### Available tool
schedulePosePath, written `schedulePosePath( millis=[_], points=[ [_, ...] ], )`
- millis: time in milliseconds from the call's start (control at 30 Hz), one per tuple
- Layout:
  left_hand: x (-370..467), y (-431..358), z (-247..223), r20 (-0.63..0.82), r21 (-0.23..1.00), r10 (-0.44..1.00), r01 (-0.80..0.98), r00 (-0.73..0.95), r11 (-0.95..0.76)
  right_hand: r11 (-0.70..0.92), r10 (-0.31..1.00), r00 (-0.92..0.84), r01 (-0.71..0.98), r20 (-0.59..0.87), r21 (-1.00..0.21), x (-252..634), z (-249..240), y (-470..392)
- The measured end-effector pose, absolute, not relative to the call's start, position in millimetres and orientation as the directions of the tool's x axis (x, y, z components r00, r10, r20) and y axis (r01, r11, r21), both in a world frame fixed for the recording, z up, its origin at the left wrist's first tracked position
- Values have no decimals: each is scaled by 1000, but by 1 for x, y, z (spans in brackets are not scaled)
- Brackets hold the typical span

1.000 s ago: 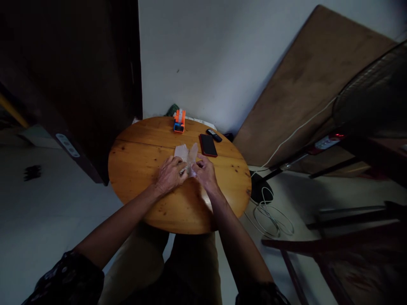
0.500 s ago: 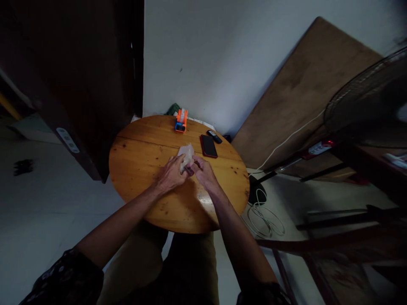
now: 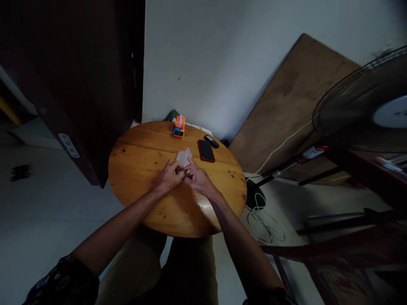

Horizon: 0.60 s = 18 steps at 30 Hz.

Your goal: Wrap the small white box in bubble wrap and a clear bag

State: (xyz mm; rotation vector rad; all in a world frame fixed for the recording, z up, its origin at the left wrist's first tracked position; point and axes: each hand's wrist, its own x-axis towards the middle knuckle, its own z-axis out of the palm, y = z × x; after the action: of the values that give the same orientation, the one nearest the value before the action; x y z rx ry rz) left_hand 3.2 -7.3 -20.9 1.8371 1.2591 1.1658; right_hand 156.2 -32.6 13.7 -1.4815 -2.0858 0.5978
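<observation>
Above the round wooden table (image 3: 140,173), my hands meet at a small translucent plastic packet (image 3: 183,157) with a whitish sheen. My left hand (image 3: 171,174) has its thumb and fingers curled together at the packet's near edge. From the other side, my right hand (image 3: 197,178) closes on it, the index finger lying along the plastic. Both sets of fingertips nearly touch, and what lies between them is too small and dark to make out.
Toward the table's far edge stands an orange and blue tape dispenser (image 3: 179,126). A dark phone in a red case (image 3: 206,151) lies right of it, beside a small black remote (image 3: 211,141). A fan (image 3: 359,97), a leaning board (image 3: 280,97) and a coiled cable (image 3: 265,224) are at the right.
My hands have drawn slightly toward me and their fingertips have come together below the packet. The packet is less covered at its far end. The camera view has shifted a little.
</observation>
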Motion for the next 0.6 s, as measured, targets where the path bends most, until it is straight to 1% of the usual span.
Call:
schedulePosePath(
  millis=[67,100,133,167,200,233,267,300,367,433,500,567,600],
  points=[
    [3,-7,-23,336,842,926,385,172,-377,312,941,-289,531,179,-788,166,4,-31],
    [3,-6,-24,343,839,923,385,174,-385,311,938,-281,432,202,-846,172,0,-29],
    [3,-6,-25,351,834,920,388,177,-392,312,939,-260,358,227,-880,178,-3,-27],
    [2,-6,-26,358,828,916,393,180,-400,318,941,-225,322,255,-891,184,-6,-24],
    [2,-6,-26,366,820,913,400,182,-409,333,941,-183,330,286,-883,190,-6,-21],
    [2,-6,-26,375,812,908,407,185,-418,355,935,-148,375,323,-856,195,-5,-17],
    [2,-6,-26,386,802,902,413,191,-431,382,923,-138,447,360,-809,198,-2,-12],
    [2,-7,-26,398,794,896,415,199,-445,417,904,-165,531,393,-737,200,2,-5],
    [2,-7,-26,420,779,882,416,212,-470,506,857,-313,667,410,-547,197,15,9],
    [2,-7,-25,430,768,874,419,225,-485,559,827,-467,742,312,-371,188,28,23],
    [2,-7,-25,425,765,877,429,226,-481,566,824,-547,794,147,-219,177,40,35],
    [1,-8,-25,405,769,886,439,227,-464,574,817,-576,811,11,-113,169,51,42],
    [1,-8,-25,395,770,889,444,231,-458,581,811,-584,810,-28,-81,167,55,45]
  ],
)
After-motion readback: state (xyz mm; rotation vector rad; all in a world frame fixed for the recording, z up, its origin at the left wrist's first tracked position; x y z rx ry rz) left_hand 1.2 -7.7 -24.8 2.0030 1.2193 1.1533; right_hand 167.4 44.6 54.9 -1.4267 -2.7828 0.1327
